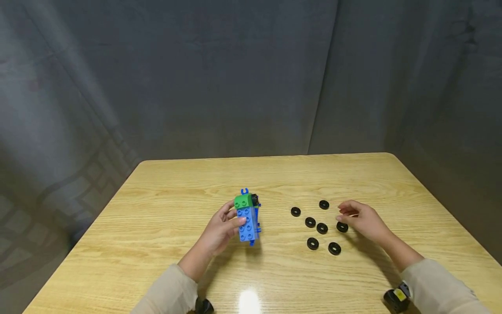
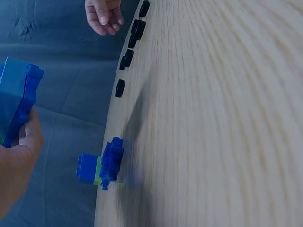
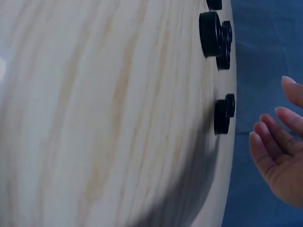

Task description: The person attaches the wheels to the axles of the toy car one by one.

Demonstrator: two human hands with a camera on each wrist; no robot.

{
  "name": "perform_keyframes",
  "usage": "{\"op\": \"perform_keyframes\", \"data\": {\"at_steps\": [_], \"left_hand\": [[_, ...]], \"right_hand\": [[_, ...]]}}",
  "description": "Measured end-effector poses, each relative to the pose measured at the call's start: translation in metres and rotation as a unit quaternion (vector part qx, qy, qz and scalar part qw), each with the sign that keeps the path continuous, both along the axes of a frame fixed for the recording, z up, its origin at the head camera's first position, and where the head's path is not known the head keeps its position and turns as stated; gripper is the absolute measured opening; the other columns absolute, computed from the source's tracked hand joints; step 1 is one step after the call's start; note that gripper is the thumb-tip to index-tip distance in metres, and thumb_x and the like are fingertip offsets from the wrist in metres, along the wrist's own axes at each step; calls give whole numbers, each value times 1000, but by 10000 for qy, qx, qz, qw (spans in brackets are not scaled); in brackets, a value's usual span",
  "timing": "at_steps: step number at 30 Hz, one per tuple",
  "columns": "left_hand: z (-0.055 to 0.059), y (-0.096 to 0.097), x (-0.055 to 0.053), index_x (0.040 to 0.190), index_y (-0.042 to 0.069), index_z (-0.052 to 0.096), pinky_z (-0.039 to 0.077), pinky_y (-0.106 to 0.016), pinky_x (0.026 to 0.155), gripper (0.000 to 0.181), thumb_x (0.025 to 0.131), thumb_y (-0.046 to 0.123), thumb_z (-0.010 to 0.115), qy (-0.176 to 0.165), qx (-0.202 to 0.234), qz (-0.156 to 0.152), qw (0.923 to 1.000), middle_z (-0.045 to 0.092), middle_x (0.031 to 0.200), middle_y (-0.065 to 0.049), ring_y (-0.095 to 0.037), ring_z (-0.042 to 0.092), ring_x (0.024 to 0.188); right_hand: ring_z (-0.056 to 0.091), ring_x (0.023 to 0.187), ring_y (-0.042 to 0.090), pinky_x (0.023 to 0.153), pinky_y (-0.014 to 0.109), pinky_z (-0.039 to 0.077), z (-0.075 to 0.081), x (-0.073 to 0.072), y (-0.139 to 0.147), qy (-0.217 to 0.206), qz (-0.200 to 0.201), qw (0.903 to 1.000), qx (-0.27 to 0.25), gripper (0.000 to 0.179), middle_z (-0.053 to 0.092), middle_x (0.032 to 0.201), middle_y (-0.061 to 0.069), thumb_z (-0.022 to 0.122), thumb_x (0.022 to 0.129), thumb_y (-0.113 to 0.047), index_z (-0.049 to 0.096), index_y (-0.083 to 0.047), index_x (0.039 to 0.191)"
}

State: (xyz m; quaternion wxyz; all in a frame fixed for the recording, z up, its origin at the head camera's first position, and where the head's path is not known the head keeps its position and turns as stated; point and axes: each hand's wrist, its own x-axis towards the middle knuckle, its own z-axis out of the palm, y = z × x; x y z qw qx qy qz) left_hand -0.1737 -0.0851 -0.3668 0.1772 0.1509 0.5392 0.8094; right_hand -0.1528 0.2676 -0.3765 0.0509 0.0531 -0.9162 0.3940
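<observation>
My left hand [image 1: 219, 231] grips a building-block toy [image 1: 246, 223], its thumb lying on top of the blue studded brick. A green brick [image 1: 243, 201] forms the toy's far end, with a small black part [image 1: 255, 199] at its side. Blue connector pieces stick out along the edge. My right hand [image 1: 364, 220] hovers over a black tyre [image 1: 342, 227]; in the right wrist view its fingers [image 3: 272, 158] are loosely spread and hold nothing. Several more black tyres, such as one [image 1: 312, 243], lie flat between the hands.
A wooden table [image 1: 164, 187] fills the foreground, bounded by grey curtains [image 1: 219, 87]. In the left wrist view another blue-and-green block piece [image 2: 111, 161] appears near the table's surface; whether it joins the held toy I cannot tell. Wrist-camera housing [image 1: 396, 300] sits under the right sleeve.
</observation>
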Motion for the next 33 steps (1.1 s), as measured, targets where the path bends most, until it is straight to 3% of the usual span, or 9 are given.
{"op": "perform_keyframes", "data": {"at_steps": [11, 26, 33], "left_hand": [[0, -3, 0, 132, -3, 23, 45, -34, 75, 61, 78, -5, 51, -94, -1, 97, 9999, 52, 102, -7, -16, 55, 82], [-2, -4, 0, 131, -4, 21, 47, -31, 73, 57, 80, -9, 47, -287, 114, 87, 9995, 62, 88, -5, -16, 59, 77], [-2, -6, 2, 130, -4, 22, 47, -32, 72, 56, 81, -7, 47, -337, -86, 79, 9994, 62, 86, -5, -17, 60, 76]], "right_hand": [[51, 87, 30, 72, 39, 42, -11, -4, 8, -784, 261, 9963, 227, 40, 55, 95, 17, 64, 75, -11, 51, 10, 106], [51, 87, 31, 74, 42, 42, -15, -6, 6, -833, 457, 9937, 598, 39, 56, 96, 19, 68, 69, -3, 53, 10, 102], [52, 84, 28, 69, 39, 42, -14, -7, 3, -822, 474, 9922, 806, 32, 56, 92, 14, 68, 67, -1, 56, 5, 97]]}}
